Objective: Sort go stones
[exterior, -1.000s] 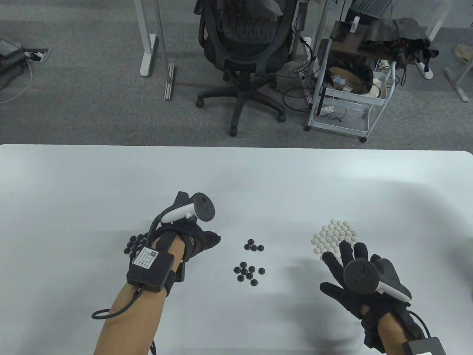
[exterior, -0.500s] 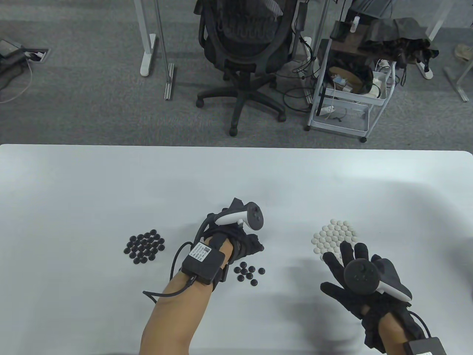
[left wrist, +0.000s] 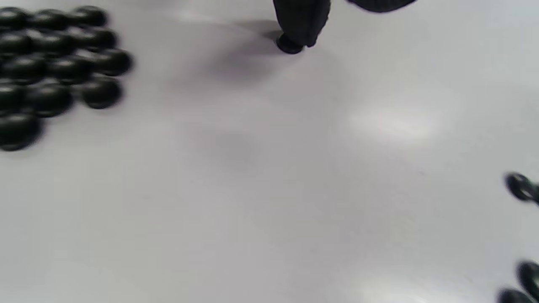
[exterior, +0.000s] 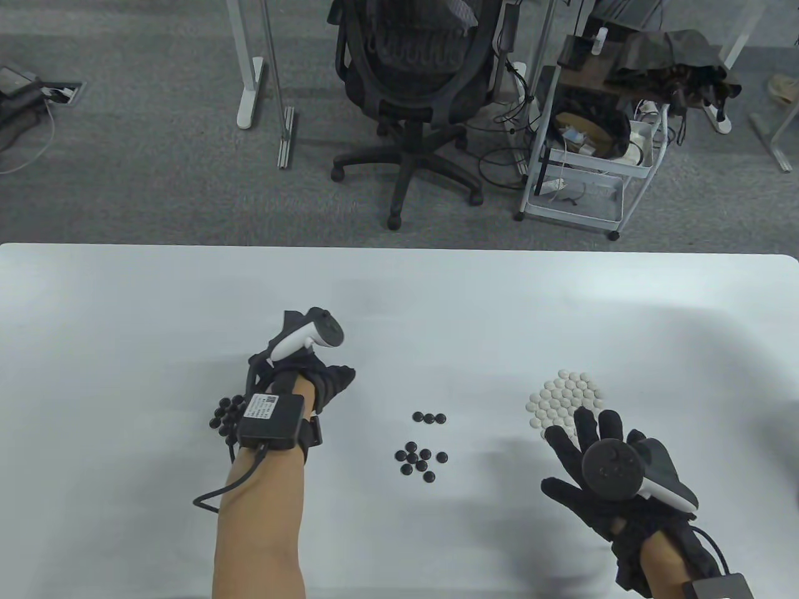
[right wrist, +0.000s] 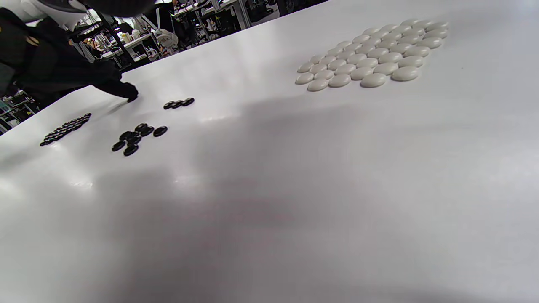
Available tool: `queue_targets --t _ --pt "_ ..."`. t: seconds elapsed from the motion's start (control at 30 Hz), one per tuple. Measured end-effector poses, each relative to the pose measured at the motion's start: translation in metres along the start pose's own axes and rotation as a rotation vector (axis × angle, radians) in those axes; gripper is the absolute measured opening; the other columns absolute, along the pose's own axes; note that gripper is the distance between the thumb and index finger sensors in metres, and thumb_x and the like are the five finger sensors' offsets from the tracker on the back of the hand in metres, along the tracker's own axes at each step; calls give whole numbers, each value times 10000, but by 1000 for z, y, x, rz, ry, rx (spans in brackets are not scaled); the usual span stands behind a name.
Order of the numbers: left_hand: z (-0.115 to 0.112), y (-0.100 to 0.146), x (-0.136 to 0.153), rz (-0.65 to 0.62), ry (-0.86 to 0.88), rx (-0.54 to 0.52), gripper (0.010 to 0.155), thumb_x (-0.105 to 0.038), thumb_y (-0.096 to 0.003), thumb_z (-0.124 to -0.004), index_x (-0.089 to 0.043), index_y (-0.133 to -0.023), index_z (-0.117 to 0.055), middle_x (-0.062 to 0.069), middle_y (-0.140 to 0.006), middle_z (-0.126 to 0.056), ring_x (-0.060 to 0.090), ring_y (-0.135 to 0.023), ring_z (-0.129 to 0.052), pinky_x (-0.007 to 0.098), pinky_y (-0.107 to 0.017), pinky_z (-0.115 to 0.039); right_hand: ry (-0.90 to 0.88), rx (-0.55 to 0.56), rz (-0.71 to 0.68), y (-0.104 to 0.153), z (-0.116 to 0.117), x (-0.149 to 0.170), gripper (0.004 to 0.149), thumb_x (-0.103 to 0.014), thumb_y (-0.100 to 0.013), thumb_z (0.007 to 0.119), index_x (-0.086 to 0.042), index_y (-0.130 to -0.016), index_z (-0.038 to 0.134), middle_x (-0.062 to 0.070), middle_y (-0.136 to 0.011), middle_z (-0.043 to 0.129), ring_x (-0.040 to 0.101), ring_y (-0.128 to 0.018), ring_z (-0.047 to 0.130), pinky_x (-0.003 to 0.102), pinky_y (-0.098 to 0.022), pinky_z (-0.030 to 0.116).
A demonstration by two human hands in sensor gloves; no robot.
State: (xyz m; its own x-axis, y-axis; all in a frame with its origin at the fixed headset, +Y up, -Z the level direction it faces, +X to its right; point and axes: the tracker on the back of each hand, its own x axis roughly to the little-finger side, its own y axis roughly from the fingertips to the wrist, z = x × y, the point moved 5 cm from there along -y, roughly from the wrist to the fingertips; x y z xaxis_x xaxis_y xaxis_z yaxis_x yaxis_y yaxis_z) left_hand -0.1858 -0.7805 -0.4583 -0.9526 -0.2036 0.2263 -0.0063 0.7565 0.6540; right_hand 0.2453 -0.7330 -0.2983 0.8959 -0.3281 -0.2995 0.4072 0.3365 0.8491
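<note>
A pile of black stones [exterior: 223,414] lies on the left of the white table [exterior: 399,299], partly hidden by my left wrist. My left hand [exterior: 345,377] is just right of the pile and holds one black stone [left wrist: 289,44] at its fingertips [left wrist: 301,21], low against the table. Three black stones [exterior: 429,417] and a cluster of several more [exterior: 421,462] lie mid-table. White stones [exterior: 565,399] form a tight patch on the right. My right hand [exterior: 583,437] rests open with fingers spread, just below the white patch, holding nothing.
The black pile [left wrist: 50,67] fills the left wrist view's left side, with loose black stones [left wrist: 521,187] at its right edge. The right wrist view shows the white patch [right wrist: 370,54] and the black groups [right wrist: 137,136]. An office chair [exterior: 412,75] and cart [exterior: 593,143] stand beyond the table.
My left hand reached right to the small group of black stones, then drew back left toward the black pile. That group went from four stones to three. My right hand stayed still.
</note>
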Motion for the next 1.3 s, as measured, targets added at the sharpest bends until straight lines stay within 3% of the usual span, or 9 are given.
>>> queue_targets --t 0.13,0.37,0.8,0.9,1.0,1.13,1.3 --pt "6 4 34 82 28 -24 659 -502 -549 -422 -281 -1160 -536 253 -1126 166 561 -901 215 822 -543 59 5 -3 -4 0 0 -1 790 -538 -552 501 -117 -1149 200 317 -1063 -66 580 -848 -144 791 -481 -8" --pt "11 9 57 155 58 -34 670 -502 -555 -430 -254 -1165 -550 255 -1129 164 564 -905 210 823 -548 54 8 -10 -3 1 0 -2 791 -538 -553 500 -114 -1149 200 318 -1062 -67 580 -847 -145 786 -479 -11" --pt "14 20 65 146 93 -27 679 -499 -558 -442 -234 -1173 -556 263 -1134 151 571 -908 200 825 -549 44 10 -18 -9 1 1 -6 788 -539 -552 498 -117 -1149 202 318 -1063 -65 581 -848 -143 788 -480 -8" --pt "19 28 45 88 79 -30 678 -496 -567 -458 -220 -1177 -564 271 -1143 137 570 -913 196 822 -554 48 12 -11 -14 2 0 -8 789 -538 -552 499 -115 -1150 204 318 -1063 -65 581 -849 -142 788 -480 -8" --pt "16 36 5 -45 30 -7 676 -493 -576 -470 -203 -1172 -600 293 -1170 81 586 -938 155 829 -570 21 12 -9 -14 2 -1 -8 789 -538 -553 499 -116 -1150 202 319 -1062 -66 581 -848 -143 788 -480 -8" --pt "-5 46 -63 -245 -125 50 658 -490 -578 -481 -215 -1161 -613 296 -1179 47 584 -947 132 831 -589 -10 12 -9 -10 2 -1 -8 791 -538 -553 499 -115 -1149 197 319 -1061 -67 581 -846 -145 787 -480 -9" --pt "-42 50 -126 -334 -322 117 648 -487 -581 -483 -222 -1152 -641 304 -1185 19 592 -953 98 834 -598 -39 6 -6 -4 2 -1 -6 792 -539 -553 498 -115 -1148 194 318 -1060 -68 581 -845 -145 780 -482 -10"
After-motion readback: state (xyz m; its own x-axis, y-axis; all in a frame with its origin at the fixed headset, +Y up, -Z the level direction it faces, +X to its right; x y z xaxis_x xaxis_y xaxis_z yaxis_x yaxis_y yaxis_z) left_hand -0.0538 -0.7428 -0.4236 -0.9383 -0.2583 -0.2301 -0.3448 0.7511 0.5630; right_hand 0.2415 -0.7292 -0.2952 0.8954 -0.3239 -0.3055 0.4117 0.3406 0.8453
